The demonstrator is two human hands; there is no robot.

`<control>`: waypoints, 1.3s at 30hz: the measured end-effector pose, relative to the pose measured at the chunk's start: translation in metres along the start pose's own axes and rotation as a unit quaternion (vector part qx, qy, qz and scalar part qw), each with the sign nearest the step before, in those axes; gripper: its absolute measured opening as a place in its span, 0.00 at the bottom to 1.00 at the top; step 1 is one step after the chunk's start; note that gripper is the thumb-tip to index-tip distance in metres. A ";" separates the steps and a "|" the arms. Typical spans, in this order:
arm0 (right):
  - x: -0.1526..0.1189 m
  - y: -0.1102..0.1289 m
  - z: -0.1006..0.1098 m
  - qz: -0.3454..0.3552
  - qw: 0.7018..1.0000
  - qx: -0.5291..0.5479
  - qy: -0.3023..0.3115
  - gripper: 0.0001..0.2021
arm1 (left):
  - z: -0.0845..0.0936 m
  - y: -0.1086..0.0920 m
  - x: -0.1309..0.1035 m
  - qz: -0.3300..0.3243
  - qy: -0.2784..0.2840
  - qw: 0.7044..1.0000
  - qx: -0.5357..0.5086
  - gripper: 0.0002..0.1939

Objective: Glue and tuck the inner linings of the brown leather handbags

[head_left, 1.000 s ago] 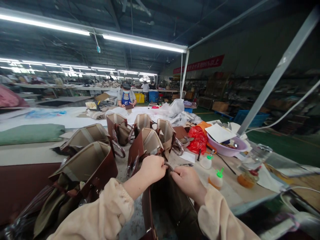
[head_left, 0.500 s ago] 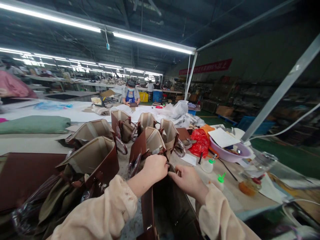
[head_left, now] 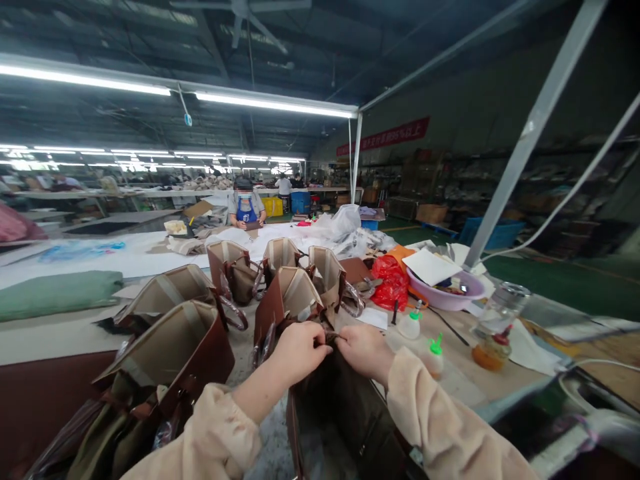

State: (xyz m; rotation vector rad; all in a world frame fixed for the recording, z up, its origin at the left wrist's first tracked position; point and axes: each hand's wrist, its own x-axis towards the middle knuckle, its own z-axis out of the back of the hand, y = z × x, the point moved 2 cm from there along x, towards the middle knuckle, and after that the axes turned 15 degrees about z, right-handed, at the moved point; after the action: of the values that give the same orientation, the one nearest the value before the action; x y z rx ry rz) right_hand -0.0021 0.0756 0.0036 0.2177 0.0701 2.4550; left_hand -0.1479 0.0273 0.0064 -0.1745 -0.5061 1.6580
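A brown handbag (head_left: 367, 420) with a dark lining lies in front of me, its mouth toward me. At its far rim my left hand (head_left: 303, 348) pinches the dark edge between thumb and fingers. Close beside it, my right hand (head_left: 361, 347) grips the same edge, thumb and fingertips pressed together. Just beyond my hands stands another brown bag (head_left: 294, 293) with a beige inside. To the left, a larger open bag (head_left: 185, 340) shows a beige inner wall and dark green cloth hanging out of it.
More open bags (head_left: 325, 267) stand further back. On the right are small green-capped bottles (head_left: 410, 325), a glass jar with orange liquid (head_left: 493, 350), a red plastic bag (head_left: 390, 283) and a lilac basin (head_left: 445, 297). A co-worker (head_left: 246, 208) sits across the table.
My hands have come closer together along the bag's edge, and the left fingers now show turned toward the right. The view has tilted up and swung slightly right.
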 end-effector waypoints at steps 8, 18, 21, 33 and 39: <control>-0.006 0.007 -0.004 -0.007 1.000 0.009 -0.003 0.17 | 0.007 0.011 -0.006 -0.020 0.032 0.999 -0.014 0.21; -0.007 0.006 -0.005 -0.003 1.000 0.025 -0.013 0.18 | 0.005 0.012 -0.005 -0.083 0.012 0.996 -0.010 0.03; -0.008 0.007 -0.005 -0.011 0.999 0.032 -0.012 0.18 | 0.004 0.012 -0.004 -0.075 0.006 0.997 0.007 0.05; -0.007 0.008 -0.004 -0.034 0.999 0.038 -0.008 0.19 | -0.001 0.004 0.001 0.013 -0.033 0.997 0.062 0.06; -0.011 0.007 -0.001 -0.037 0.997 0.049 -0.046 0.15 | -0.001 0.004 0.002 0.028 -0.041 0.997 0.067 0.07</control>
State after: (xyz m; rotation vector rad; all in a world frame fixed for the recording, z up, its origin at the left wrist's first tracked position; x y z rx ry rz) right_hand 0.0019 0.0634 0.0016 0.3647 0.1567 2.3671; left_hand -0.1513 0.0287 0.0043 -0.0222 -0.4540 1.7529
